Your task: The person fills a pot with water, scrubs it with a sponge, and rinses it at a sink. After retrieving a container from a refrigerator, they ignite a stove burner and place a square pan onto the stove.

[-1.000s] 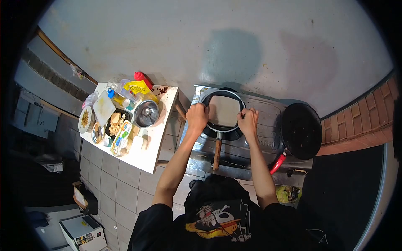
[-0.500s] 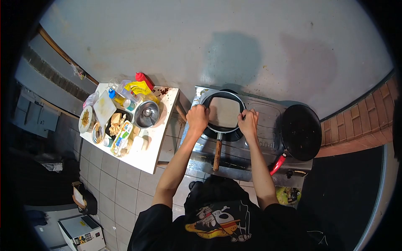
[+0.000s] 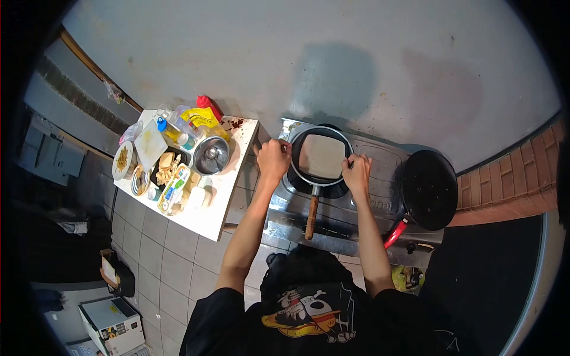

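Observation:
A thin, pale, squarish sheet like a wrap (image 3: 322,156) lies in a dark pan (image 3: 316,180) with a light rim and a wooden handle pointing toward me. The pan stands on the left burner of a metal stove (image 3: 375,199). My right hand (image 3: 357,174) is at the pan's right rim, its fingers pinched at the sheet's right edge. At the left rim, my left hand (image 3: 274,161) is apart from the sheet. Its fingers are curled together, and whatever is in them is hidden.
A black frying pan (image 3: 428,190) with a red handle sits on the stove's right side. To the left, a white table (image 3: 209,224) carries a steel bowl (image 3: 211,156), a yellow packet (image 3: 200,117), a red bottle (image 3: 208,107), a cutting board (image 3: 150,146) and several food containers.
My left hand has moved left and away from the sheet's left edge. My right hand stays at the right edge. The view has shifted slightly.

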{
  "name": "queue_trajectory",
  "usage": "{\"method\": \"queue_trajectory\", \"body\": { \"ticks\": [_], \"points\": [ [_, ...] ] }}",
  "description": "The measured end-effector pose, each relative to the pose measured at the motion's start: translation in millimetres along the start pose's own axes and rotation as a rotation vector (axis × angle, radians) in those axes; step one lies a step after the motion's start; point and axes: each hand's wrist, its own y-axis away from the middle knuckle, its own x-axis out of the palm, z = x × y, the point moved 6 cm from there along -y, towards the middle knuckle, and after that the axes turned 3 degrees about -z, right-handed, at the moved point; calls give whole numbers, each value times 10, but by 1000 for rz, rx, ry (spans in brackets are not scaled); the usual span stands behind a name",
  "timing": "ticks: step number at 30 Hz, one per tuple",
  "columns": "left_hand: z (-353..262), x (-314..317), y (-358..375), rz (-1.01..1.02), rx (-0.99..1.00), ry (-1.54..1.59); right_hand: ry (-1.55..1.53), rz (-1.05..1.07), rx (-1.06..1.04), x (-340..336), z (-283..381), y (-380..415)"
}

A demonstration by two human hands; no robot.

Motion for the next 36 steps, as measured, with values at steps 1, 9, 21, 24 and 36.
{"method": "queue_trajectory", "body": {
  "ticks": [1, 9, 21, 24, 36],
  "points": [
    [16, 5, -6, -26, 27, -10, 2, -8, -9, 9, -11, -2],
    [-15, -77, -4, -39, 69, -60, 12, 0, -5, -13, -5, -7],
    [101, -272, 6, -79, -22, 176, 9, -6, -11, -79, 7, -27],
    [160, -399, 74, -92, -40, 268, 24, -14, -15, -115, 46, -31],
    [427, -570, 575, 12, -98, 629, 70, 1, 9, -229, 175, -19]
  ]
}}
